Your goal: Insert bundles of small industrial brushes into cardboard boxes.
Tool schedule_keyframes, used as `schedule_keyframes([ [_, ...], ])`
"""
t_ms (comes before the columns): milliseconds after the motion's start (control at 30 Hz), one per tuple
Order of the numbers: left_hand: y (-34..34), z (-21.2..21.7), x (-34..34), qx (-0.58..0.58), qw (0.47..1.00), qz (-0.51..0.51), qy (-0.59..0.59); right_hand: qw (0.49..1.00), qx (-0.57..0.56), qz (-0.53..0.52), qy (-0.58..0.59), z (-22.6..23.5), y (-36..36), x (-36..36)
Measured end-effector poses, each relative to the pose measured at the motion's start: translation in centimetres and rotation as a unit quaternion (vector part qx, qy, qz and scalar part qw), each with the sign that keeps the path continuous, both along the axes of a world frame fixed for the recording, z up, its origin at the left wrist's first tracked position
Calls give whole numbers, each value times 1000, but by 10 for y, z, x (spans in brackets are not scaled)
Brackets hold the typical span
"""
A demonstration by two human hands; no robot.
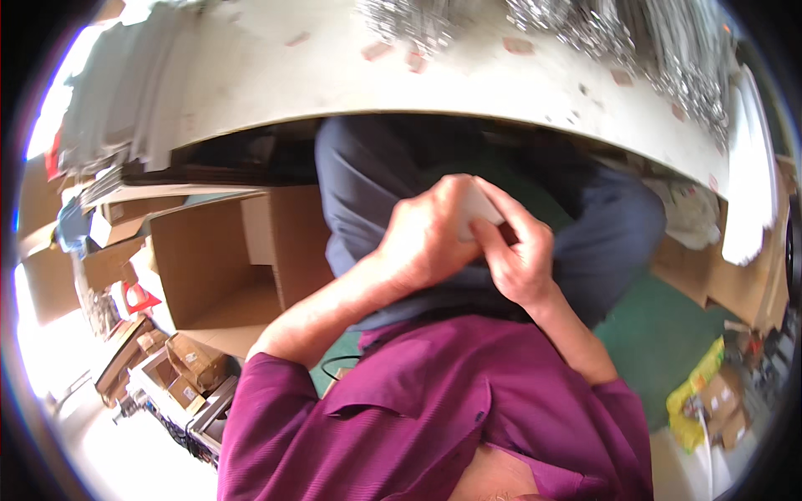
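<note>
Both hands meet over my lap around a small flat white piece (pixel 479 212), perhaps a card or a little box; its kind does not show clearly. My left hand (pixel 428 230) is closed around the piece's left side, its fingertips turned away from view. From the other side my right hand (pixel 520 250) pinches it, with the thumb on its face and the fingers along its far edge. Much of the piece is hidden by the fingers. My forearms rest close to my body, below the table's edge.
A white table (pixel 334 79) spans the far side, bearing bunches of silvery strips (pixel 585 37) and a stack of grey sheets (pixel 125 92). To the left stands an open cardboard box (pixel 221 259). Small cartons (pixel 196 363) lie lower left; a yellow bag (pixel 695 401) lies right.
</note>
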State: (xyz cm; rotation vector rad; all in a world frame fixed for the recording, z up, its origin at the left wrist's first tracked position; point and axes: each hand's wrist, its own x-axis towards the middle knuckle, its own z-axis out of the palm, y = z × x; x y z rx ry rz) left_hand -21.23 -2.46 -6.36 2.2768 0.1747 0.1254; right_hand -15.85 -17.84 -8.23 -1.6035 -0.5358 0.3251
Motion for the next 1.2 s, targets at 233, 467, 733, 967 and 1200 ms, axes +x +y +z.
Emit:
schedule_keyframes([
  [233,45,19,-13,-137,970,-81,182,988,80,-55,119,-4,-14,41],
  [467,153,56,-34,128,980,142,55,944,-110,-121,-287,11,-4,96],
  [733,354,48,-24,395,852,312,145,918,-138,-128,-350,-22,15,131],
  [967,445,41,-3,495,787,335,153,910,-138,-134,-368,-24,20,131],
  [1200,461,28,2,539,760,340,128,901,-151,-146,-381,-25,20,132],
])
